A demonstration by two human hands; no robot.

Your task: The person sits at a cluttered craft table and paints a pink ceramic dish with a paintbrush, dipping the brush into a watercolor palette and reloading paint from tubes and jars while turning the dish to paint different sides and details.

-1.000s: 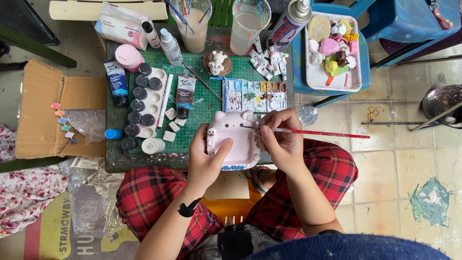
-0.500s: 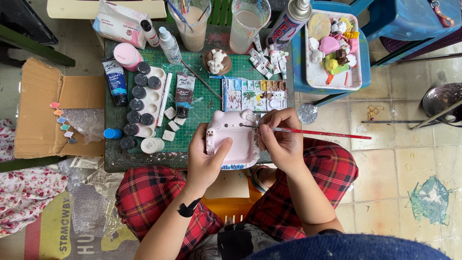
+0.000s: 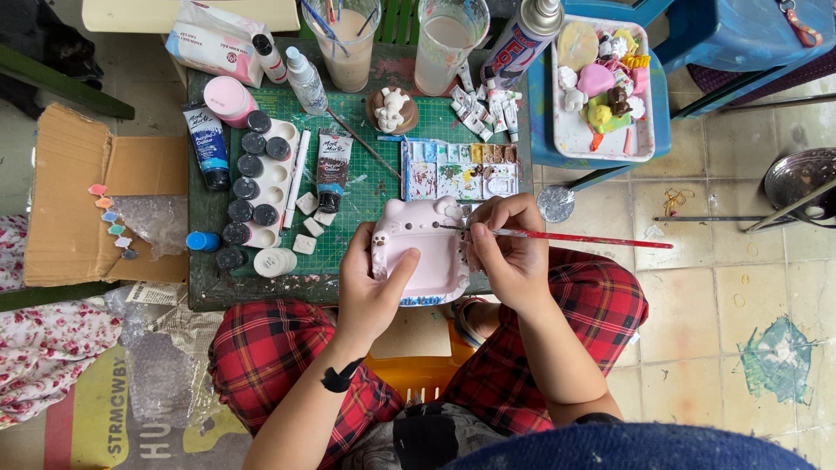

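A pale pink cat-shaped clay figure (image 3: 424,248) rests at the near edge of the green cutting mat (image 3: 353,187). My left hand (image 3: 370,292) grips its left side and bottom. My right hand (image 3: 509,252) holds a thin red-handled paintbrush (image 3: 579,237), whose tip touches the figure's upper right face. The brush handle points right, past the table edge.
On the mat lie a white paint palette (image 3: 459,170), a row of dark paint pots (image 3: 252,178), paint tubes (image 3: 207,144) and a small brown figurine (image 3: 391,110). Two cups (image 3: 448,39) stand at the back. A blue tray of small figures (image 3: 601,87) sits right. Cardboard (image 3: 74,209) lies left.
Both hands and the figure stay in nearly the same place; the brush tip has shifted only slightly on the figure's face.
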